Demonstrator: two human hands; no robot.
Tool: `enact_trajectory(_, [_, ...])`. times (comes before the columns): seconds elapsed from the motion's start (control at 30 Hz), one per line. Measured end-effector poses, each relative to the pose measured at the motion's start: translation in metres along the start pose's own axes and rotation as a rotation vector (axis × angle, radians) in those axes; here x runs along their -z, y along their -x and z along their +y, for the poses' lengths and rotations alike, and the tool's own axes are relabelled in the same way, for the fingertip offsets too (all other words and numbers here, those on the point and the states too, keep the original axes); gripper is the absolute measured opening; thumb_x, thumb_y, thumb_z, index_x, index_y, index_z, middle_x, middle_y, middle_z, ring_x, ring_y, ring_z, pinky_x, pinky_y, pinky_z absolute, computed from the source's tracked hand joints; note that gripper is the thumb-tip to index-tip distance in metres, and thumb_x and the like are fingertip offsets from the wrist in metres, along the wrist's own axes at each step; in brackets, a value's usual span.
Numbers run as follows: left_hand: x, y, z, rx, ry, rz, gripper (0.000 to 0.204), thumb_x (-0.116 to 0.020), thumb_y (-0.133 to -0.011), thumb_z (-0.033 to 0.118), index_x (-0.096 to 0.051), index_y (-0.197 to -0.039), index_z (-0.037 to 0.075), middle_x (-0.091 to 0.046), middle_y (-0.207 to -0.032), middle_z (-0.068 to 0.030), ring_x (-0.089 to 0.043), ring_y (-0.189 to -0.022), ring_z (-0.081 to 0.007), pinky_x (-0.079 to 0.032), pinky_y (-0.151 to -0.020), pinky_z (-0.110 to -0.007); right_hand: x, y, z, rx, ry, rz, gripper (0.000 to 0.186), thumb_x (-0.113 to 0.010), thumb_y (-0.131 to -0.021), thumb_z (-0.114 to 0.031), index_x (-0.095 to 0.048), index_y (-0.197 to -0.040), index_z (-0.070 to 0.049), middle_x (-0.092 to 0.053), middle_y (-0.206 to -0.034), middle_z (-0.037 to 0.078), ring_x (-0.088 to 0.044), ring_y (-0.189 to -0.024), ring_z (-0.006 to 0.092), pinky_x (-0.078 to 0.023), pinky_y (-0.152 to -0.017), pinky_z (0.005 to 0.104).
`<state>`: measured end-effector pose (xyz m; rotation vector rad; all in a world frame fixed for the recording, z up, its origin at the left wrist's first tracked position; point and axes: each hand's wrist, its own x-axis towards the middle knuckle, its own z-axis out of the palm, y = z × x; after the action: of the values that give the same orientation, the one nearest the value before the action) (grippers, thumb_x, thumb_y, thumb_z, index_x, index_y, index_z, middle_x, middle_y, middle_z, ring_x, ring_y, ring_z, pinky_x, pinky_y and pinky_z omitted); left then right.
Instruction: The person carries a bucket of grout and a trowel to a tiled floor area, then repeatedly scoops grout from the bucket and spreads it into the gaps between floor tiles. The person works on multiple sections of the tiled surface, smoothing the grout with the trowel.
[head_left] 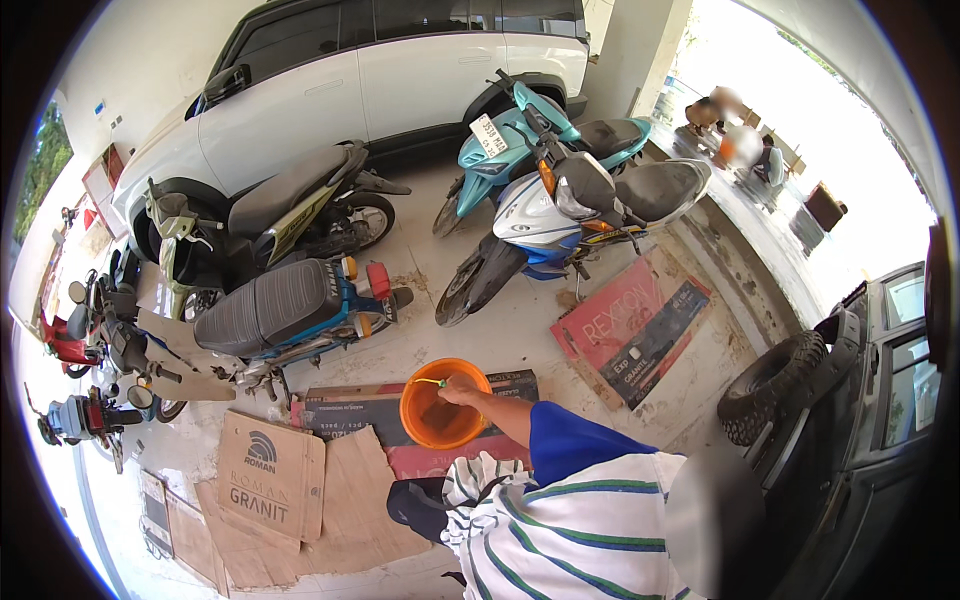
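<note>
Neither of my hands shows in the head view. Close on the right stands another person in a white shirt with green and blue stripes (590,520). From a blue sleeve (575,440), this person's arm reaches left over an orange bucket (412,420). Their hand (460,390) is closed at the bucket's upper part, beside a thin green piece (428,381), perhaps part of its handle. Inside the bucket the bottom looks brownish; whether it holds anything is unclear. Flattened dark and red cardboard (510,388) lies beneath it.
Brown cardboard sheets (350,500) cover floor at the lower left. Motorbikes stand ahead: a blue one with a black seat (270,305), a white-blue one (545,215). A white car (390,90) is behind them. A dark vehicle with a spare tyre (770,385) flanks the right.
</note>
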<state>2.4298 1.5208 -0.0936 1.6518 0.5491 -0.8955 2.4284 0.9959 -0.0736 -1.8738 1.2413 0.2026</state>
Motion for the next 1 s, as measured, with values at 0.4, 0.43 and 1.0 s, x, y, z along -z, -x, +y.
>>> enact_trajectory(0.4, [0.38,-0.117,0.034,0.399,0.49,-0.164,0.07,-0.048,-0.094,0.045,-0.012,-0.147,0.017,-0.029,-0.147,-0.0082,-0.051,-0.114,-0.0292,-0.043,-0.095,-0.045,-0.342,-0.024,-0.304,-0.128,0.144,-0.025,0.023,-0.055,-0.072,-0.019,-0.056,-0.061,0.002,-0.053,-0.05,0.013,-0.051,-0.037,0.021,-0.04,-0.037,0.0375])
enact_trajectory(0.43, [0.406,-0.121,0.085,0.355,0.486,-0.209,0.073,-0.047,-0.093,0.049,-0.01,-0.148,0.018,-0.025,-0.149,-0.0071,-0.05,-0.115,-0.0286,-0.042,-0.096,-0.041,-0.356,-0.003,-0.343,-0.176,0.089,-0.106,0.017,-0.054,-0.073,-0.011,-0.051,-0.06,-0.001,-0.046,-0.046,0.008,-0.045,-0.033,0.019,-0.034,-0.03,0.0357])
enact_trajectory(1.0, [1.067,-0.458,0.43,-0.111,0.001,0.563,0.061,-0.074,-0.076,0.024,-0.047,-0.128,0.009,-0.061,-0.116,-0.0172,-0.068,-0.065,-0.02,-0.053,-0.072,-0.033,-0.935,-0.033,-0.862,-0.105,0.247,-0.279,0.016,-0.057,-0.076,-0.017,-0.053,-0.075,-0.002,-0.042,-0.049,0.007,-0.041,-0.035,0.021,-0.036,-0.033,0.0384])
